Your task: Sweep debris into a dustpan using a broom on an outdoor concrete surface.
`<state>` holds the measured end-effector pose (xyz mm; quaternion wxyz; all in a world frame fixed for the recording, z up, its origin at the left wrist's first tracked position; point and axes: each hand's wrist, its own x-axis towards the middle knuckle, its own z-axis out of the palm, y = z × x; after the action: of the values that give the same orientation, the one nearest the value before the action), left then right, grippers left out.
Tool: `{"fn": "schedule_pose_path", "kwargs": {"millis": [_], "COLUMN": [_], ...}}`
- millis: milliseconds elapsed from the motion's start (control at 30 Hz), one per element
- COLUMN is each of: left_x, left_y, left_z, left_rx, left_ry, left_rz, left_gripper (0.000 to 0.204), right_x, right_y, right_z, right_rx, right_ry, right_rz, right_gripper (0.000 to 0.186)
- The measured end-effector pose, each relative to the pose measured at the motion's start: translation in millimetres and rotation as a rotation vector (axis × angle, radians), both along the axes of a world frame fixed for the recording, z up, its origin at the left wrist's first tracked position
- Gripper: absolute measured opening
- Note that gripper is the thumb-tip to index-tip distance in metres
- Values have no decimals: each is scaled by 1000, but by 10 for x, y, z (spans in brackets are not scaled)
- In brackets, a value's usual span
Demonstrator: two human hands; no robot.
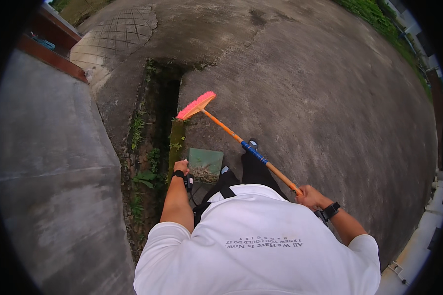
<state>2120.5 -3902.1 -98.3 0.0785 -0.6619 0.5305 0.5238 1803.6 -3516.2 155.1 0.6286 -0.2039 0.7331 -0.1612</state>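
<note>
My right hand [307, 197] is closed round the upper end of a broom [230, 131]. The broom's orange stick has blue wrapping partway along, and its orange head with pink bristles is tilted by the edge of the drainage channel. At the left edge of a green dustpan [206, 160] my left hand [181, 167] is closed; exactly where it grips is hard to see. Brown dry debris lies in the lower part of the dustpan, close to my feet.
A sunken drainage channel [168, 101] with weeds [137, 129] runs along my left. Beyond it is a smooth grey concrete slab [59, 147]. Rough concrete ground [320, 98] stretches ahead and right, with a white pipe [430, 211] at the far right edge.
</note>
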Motion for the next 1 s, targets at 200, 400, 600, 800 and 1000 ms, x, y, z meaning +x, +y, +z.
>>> {"fn": "schedule_pose_path", "kwargs": {"millis": [200,400,600,800,1000], "left_x": [-343,-744,-1574,-2073,-2644], "left_y": [-390,-861,-1377,-1885,-2468], "left_z": [282,326,651,474,143], "left_rx": [-11,9,-51,-150,-233], "left_ry": [-47,-67,-30,95,86], "left_rz": [21,163,115,132,108], "left_gripper": [32,27,25,26,24], "right_x": [-556,-1383,-2153,-2620,-2757], "right_y": [-713,-1492,-2223,-2728,-3005], "right_z": [-329,-469,-720,-915,-675], "right_rx": [-29,-91,-78,-118,31], "right_ry": [82,228,295,434,432], "right_rz": [-92,-15,44,193,245], "right_gripper": [9,12,10,14,18]}}
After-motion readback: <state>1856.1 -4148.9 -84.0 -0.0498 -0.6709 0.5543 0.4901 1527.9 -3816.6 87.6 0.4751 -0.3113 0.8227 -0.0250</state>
